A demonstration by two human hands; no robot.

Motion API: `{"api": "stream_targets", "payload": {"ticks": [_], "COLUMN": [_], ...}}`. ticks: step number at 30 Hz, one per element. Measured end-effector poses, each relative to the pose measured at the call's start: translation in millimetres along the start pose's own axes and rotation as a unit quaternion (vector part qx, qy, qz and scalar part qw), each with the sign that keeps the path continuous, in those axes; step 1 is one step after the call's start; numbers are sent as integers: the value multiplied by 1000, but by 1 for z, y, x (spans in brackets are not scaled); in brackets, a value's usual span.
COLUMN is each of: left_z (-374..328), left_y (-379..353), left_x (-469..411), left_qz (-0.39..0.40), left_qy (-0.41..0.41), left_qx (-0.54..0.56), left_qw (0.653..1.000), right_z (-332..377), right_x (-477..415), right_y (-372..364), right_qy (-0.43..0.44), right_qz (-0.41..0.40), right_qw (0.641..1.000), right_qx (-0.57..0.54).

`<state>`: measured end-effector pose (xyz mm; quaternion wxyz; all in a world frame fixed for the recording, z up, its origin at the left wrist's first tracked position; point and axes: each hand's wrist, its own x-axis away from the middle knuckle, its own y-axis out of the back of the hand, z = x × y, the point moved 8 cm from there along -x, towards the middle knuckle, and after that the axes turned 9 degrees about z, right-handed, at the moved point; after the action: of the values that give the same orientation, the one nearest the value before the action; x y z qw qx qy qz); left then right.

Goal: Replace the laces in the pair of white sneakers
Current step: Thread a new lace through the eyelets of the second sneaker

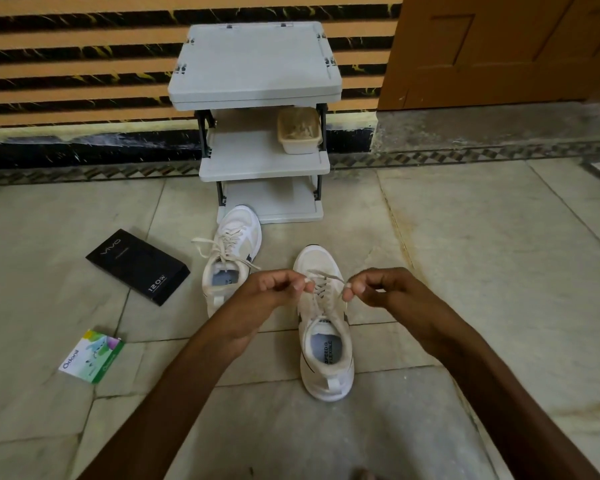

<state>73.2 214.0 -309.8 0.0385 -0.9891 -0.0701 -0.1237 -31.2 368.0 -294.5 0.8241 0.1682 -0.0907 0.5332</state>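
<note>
Both hands hover over the nearer white sneaker (pixel 326 327) on the floor (pixel 465 258). The left hand (pixel 267 292) and the right hand (pixel 378 289) each pinch a part of its lace (pixel 326 276), apparently near the ends. The other sneaker (pixel 231 258) stands just beside a grey shoe rack (pixel 257 71), its lace loose.

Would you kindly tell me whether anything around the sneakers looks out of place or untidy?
Nothing is damaged or spilled. The lace ends of the far sneaker lie untied, trailing off its side, and a black box and a small green pack lie askew beside it.
</note>
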Motion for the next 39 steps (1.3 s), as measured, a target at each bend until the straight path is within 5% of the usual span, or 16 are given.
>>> {"api": "stream_targets", "payload": {"ticks": [5,11,23,28,39], "left_z": [5,7,4,7,-2], "left_y": [-6,-4,0,2,-16], "left_x": [-9,-12,-17,-18,-24], "left_qz": [-62,-168,-206,-217,-130], "left_qy": [-32,-67,-103,-96,-135], "left_qx": [152,84,18,26,-269], "left_qw": [986,980,973,971,945], "right_z": [2,1,-12,-24,-20], "right_x": [-8,-13,-30,-30,-39], "right_y": [-4,-2,-11,-17,-17], "right_qy": [36,61,69,4,-104], "right_qz": [-71,-155,-160,-199,-127], "right_qw": [992,981,952,942,965], "right_qx": [-100,-98,-250,-269,-206]}}
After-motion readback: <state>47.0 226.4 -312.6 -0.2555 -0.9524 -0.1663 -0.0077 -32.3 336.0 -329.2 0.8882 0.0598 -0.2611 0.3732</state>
